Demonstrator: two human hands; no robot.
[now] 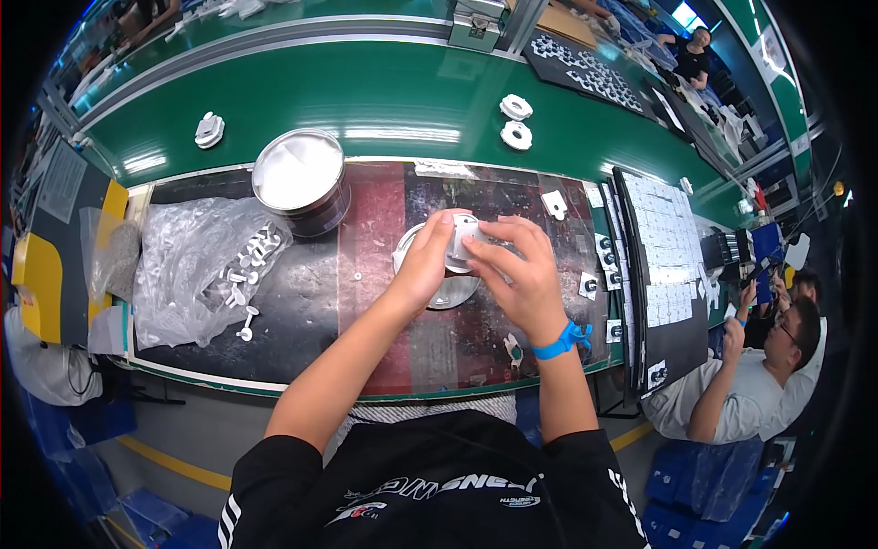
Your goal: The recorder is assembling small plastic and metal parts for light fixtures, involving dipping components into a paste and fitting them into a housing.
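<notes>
In front of me, over the middle of the bench, both hands are on a small white plate-like part (pixel 465 240). My left hand (pixel 426 263) grips its left side, with the fingers closed around the edge. My right hand (pixel 523 274) presses fingertips against the face and right side of the same part; a blue strap (pixel 560 342) circles that wrist. Right beneath the hands sits a round, shiny metal dish or lid (pixel 453 293), mostly covered by them. Another white rim (pixel 402 245) shows behind my left hand; its kind is hidden.
Left of my hands stands a large tin of white material (pixel 299 172). Beside it, a clear plastic bag (pixel 187 265) spills white mushroom-shaped pieces (pixel 245 274). White ring-shaped parts (pixel 516 135) rest on the green surface (pixel 402 87). Stacked black trays (pixel 681 325) and a co-worker (pixel 759 366) are at right.
</notes>
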